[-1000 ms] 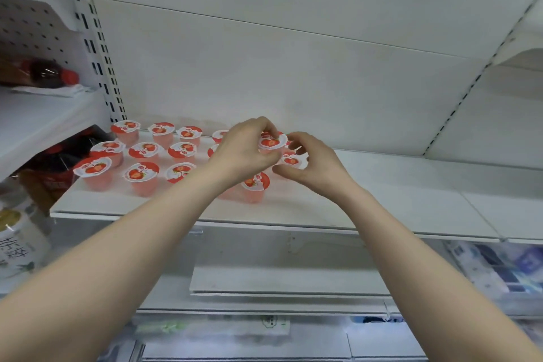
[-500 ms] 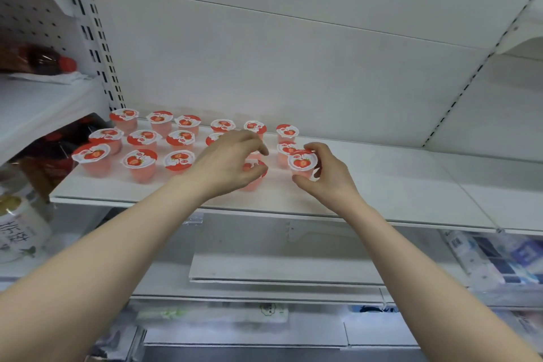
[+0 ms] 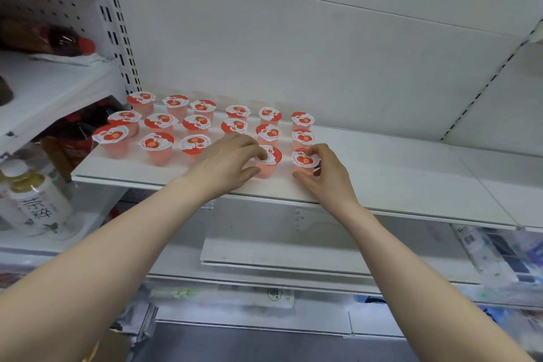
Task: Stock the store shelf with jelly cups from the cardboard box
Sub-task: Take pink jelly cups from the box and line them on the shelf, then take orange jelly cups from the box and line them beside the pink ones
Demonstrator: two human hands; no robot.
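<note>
Pink jelly cups (image 3: 160, 144) on shelf (image 3: 382, 179)

You will find little to read here. Below and left of the shelf (image 3: 382, 182), the white bottle (image 3: 38, 209) bears two large dark Chinese characters, tilted and too blurred to make out. The jelly cup lids (image 3: 155, 141) on the shelf carry a strawberry picture and a small logo, too small to read.

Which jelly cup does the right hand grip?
The front-row jelly cup at the far right end; only it is gripped by the right hand.
</note>
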